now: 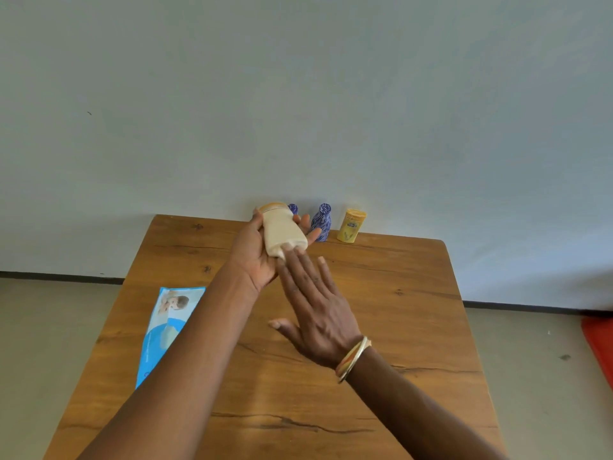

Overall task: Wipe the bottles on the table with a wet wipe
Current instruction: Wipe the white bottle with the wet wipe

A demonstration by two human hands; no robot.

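Head: left hand (254, 258) holds bottle (282, 231); right hand's (319, 315) fingertips (288, 250) touch it.

Wooden table (398, 327): brown top with visible grain, dark knots and several long cracks running across it, the most marked near the front edge. Far edge stands close to the wall. At the left edge lies a flat blue wet-wipe pack (169, 327), printed side up. Along the far edge stand, upright, a blue patterned bottle (321, 224) and, just beside it on the right, a yellow container (351, 225). A second blue cap (293, 208) shows further left; its body is hidden.
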